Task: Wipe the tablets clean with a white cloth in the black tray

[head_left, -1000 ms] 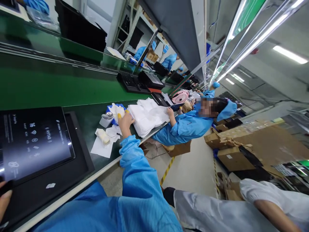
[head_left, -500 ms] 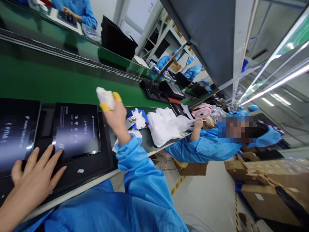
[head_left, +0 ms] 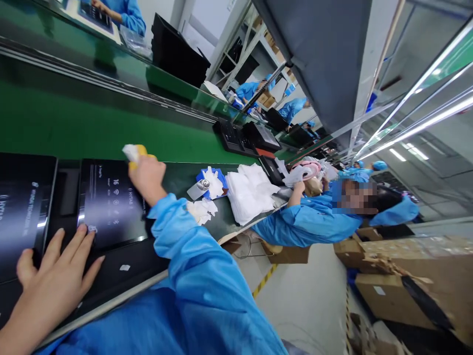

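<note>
A black tablet (head_left: 111, 202) with a lit screen lies in a black tray (head_left: 125, 268) at the near edge of the bench. My right hand (head_left: 146, 175), with yellow finger cots, is closed on a white wipe (head_left: 130, 152) over the tablet's far edge. My left hand (head_left: 55, 273) lies flat with fingers spread on the tray, its fingertips at the tablet's near corner. A second lit tablet (head_left: 22, 217) sits to the left.
Crumpled wipes (head_left: 201, 209), a blue tray with a small metal can (head_left: 209, 182) and a stack of white cloths (head_left: 251, 195) lie to the right. A co-worker in blue (head_left: 306, 222) leans on the bench there. The green conveyor (head_left: 74, 118) carries black trays (head_left: 244, 135). Cardboard boxes (head_left: 399, 281) stand on the floor.
My right hand picked up a wipe from the pile at the right and brought it left over the tablet. My left hand came down flat on the tray. The view shifted left.
</note>
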`<state>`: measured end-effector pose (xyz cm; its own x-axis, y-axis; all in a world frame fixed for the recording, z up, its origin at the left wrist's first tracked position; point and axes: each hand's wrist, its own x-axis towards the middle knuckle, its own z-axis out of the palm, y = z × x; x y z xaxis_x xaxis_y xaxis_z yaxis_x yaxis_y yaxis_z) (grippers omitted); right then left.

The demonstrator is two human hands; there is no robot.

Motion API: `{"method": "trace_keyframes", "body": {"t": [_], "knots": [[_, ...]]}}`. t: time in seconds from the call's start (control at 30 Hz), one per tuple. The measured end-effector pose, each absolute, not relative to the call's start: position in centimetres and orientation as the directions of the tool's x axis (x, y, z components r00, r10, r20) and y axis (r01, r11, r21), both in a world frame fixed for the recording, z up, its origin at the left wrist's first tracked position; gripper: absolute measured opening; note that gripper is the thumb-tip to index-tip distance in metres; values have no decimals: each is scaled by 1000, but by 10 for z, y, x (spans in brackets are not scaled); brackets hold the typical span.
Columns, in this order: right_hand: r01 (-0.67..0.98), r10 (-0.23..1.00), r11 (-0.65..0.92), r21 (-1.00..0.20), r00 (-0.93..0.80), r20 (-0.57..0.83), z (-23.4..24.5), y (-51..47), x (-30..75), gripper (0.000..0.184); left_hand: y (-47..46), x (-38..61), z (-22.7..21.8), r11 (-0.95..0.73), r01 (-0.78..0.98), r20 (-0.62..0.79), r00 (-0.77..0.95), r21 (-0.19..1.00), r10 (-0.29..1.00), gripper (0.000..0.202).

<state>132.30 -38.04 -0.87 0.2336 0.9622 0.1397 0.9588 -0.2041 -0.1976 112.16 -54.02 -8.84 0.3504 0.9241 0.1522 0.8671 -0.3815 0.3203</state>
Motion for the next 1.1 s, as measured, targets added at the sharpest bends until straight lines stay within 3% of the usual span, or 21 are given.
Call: {"method": "trace_keyframes", "body": {"t": [0.1,0.17,0.3,0.53,0.67,0.73,0.8,0.93,1.1], "knots": [[889,902,-404,-217,426,65,4,-391,1375,35,-539,1120,-97,-405,840,200,355,361,913,64],[893,909,-378,-245,408,84,9,-393,1387,44,-537,1120,-98,-402,833,214,344,379,914,62],[956,981,-147,-255,174,89,9,-373,1376,45,-535,1124,-90,-394,835,229,327,385,917,63],[987,998,61,-150,-58,25,-11,-406,1350,33,-532,1124,-86,-372,859,213,314,352,925,61],[902,912,394,-177,-408,-50,-28,-488,1340,36,-530,1124,-88,-355,863,222,290,360,931,57],[868,873,465,-174,-482,-70,-28,-495,1342,35,-530,1124,-87,-352,860,232,282,370,931,58],[913,916,389,-125,-398,-51,-20,-469,1350,33,-529,1123,-87,-351,855,231,279,382,932,61],[995,997,73,-68,-70,35,1,-387,1376,35,-526,1118,-92,-348,850,240,270,396,932,66],[989,993,117,-85,-114,40,-14,-437,1373,35,-523,1114,-103,-361,859,278,270,363,922,60]]}}
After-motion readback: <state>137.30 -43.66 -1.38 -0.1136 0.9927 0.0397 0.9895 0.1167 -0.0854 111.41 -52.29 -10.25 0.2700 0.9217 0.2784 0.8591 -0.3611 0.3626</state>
